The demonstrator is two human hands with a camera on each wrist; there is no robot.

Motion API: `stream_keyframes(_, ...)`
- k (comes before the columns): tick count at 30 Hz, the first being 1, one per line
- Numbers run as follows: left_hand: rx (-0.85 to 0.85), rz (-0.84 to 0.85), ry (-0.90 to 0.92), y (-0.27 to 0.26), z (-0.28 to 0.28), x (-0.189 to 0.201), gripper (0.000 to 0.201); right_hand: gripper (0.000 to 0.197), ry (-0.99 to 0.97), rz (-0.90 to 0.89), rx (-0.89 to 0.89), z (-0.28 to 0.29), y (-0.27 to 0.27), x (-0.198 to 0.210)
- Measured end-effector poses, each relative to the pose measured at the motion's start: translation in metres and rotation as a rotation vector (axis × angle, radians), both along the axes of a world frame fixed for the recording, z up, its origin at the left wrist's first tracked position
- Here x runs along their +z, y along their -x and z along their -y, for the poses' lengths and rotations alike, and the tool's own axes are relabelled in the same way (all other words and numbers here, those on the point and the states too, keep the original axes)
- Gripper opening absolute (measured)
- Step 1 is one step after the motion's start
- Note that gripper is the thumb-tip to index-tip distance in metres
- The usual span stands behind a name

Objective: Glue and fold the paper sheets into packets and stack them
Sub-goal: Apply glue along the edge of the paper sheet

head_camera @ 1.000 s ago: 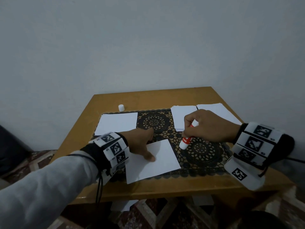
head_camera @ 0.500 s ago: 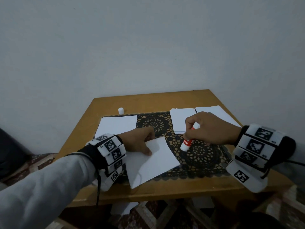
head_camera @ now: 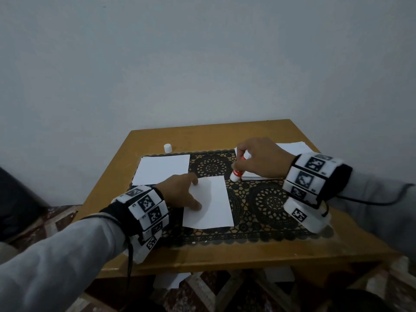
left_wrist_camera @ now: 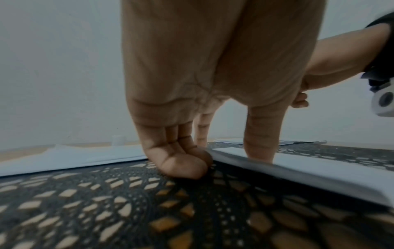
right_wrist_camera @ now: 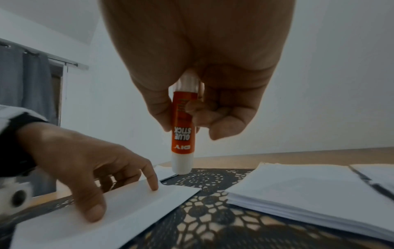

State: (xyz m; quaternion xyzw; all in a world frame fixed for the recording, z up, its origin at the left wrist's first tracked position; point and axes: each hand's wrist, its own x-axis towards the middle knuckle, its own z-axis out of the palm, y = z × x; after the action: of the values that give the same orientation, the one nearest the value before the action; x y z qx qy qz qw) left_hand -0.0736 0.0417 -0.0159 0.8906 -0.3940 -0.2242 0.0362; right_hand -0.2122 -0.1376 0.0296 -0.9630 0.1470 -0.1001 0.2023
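Note:
A single white sheet [head_camera: 213,206] lies on the black lace mat [head_camera: 270,206] at the table's middle. My left hand [head_camera: 196,194] presses its left part with a straight index finger and thumb [right_wrist_camera: 93,214]; the other fingers [left_wrist_camera: 181,165] curl onto the mat beside the sheet [left_wrist_camera: 309,170]. My right hand [head_camera: 240,159] grips an orange-and-white glue stick [head_camera: 236,173], tip down, just above the mat past the sheet's far right corner. In the right wrist view the glue stick [right_wrist_camera: 183,143] hangs clear of the sheet [right_wrist_camera: 127,219].
A thick stack of white sheets [head_camera: 258,175] lies under my right hand, with another pile [head_camera: 292,147] behind it. A flat white pile [head_camera: 162,168] lies at the left. A small white cap [head_camera: 167,147] stands at the back left on the wooden table [head_camera: 225,255].
My left hand has turned the sheet square to the table and slid it away from the front edge. My right hand has carried the glue stick back and left, toward the stack.

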Motion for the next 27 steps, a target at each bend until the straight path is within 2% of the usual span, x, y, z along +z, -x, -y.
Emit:
stream_keyframes(7,0.003,0.005,-0.032,0.001,0.005,-0.002,0.070,0.017,0.059,-0.044,0.002,-0.011,-0.043,-0.021)
stream_keyframes(13,-0.023,0.013,-0.025,0.000,0.003,-0.001,0.070,0.013,0.059,-0.067,-0.007,-0.013,-0.054,-0.030)
stream_keyframes(27,-0.037,0.030,-0.063,-0.001,0.010,0.002,0.070,0.014,0.011,-0.194,0.194,-0.045,0.001,-0.025)
